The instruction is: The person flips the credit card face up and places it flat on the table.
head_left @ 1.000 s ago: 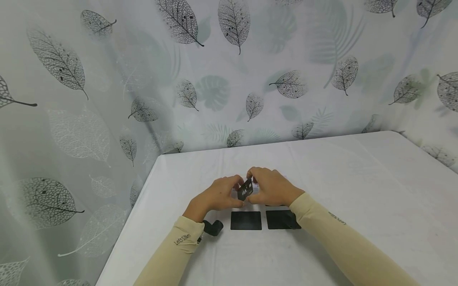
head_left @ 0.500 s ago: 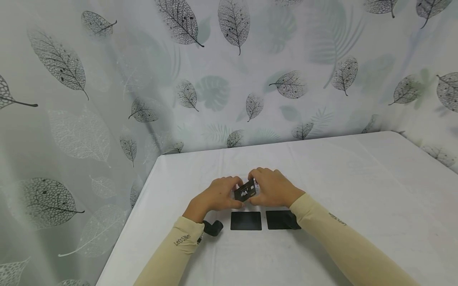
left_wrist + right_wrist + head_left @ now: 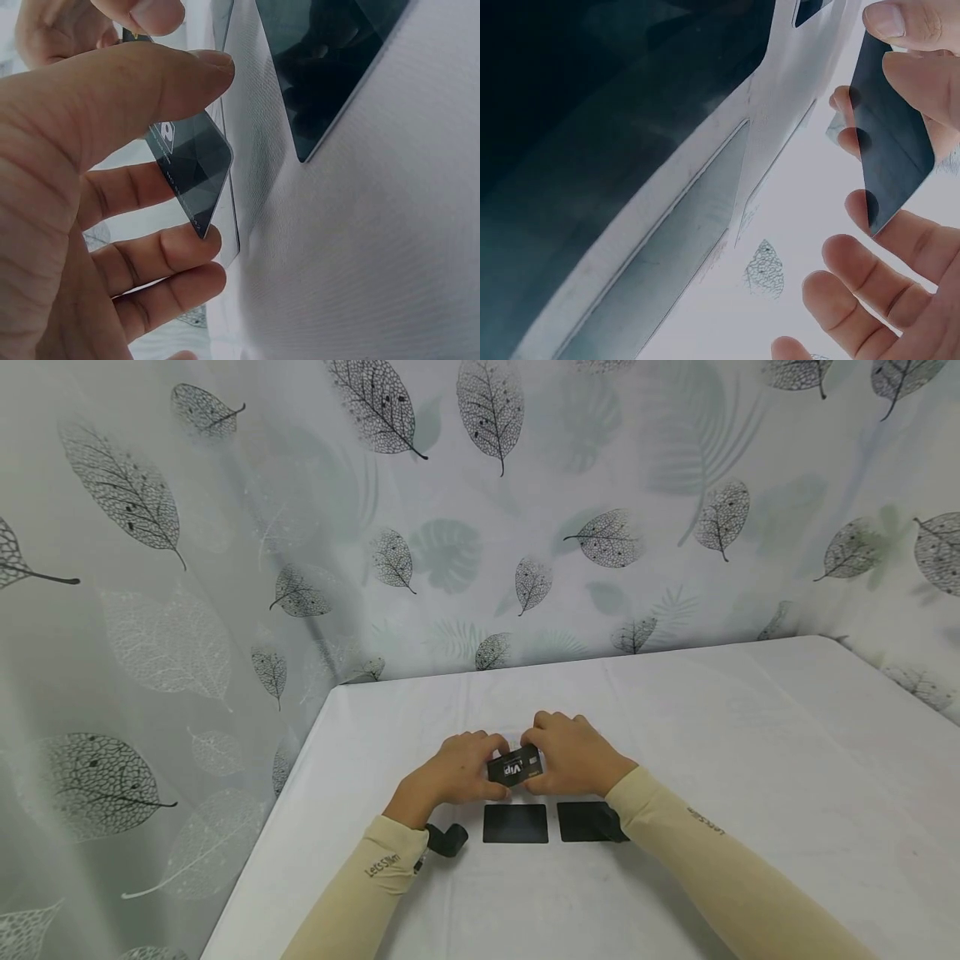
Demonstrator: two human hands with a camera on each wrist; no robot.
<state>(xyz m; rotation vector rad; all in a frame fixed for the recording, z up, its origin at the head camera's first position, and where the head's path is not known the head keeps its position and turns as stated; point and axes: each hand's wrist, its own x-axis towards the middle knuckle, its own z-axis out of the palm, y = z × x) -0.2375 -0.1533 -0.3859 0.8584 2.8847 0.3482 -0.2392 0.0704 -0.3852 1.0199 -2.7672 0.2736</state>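
A black card (image 3: 514,767) printed "VIP" is held up over the table, tilted, between my two hands. My left hand (image 3: 456,768) pinches its left end; in the left wrist view the thumb lies across the card (image 3: 199,157) with fingers behind it. At the other end, my right hand (image 3: 576,754) pinches the card between thumb and fingers. From the right wrist view the card (image 3: 892,127) shows its dark, plain side. Below the hands, a black card (image 3: 515,823) lies flat, with a second black card (image 3: 583,822) to its right, partly covered by the right wrist.
The white-covered table (image 3: 720,727) stretches away to the right. More flat cards (image 3: 667,247) lie behind the front ones, mostly hidden by the hands in the head view. A black rounded device (image 3: 448,839) sits at the left wrist. Leaf-patterned curtains (image 3: 480,552) surround the table.
The held card has turned from a steep slant to nearly level, with more of its printed face showing. Both hands keep their hold and have barely shifted.
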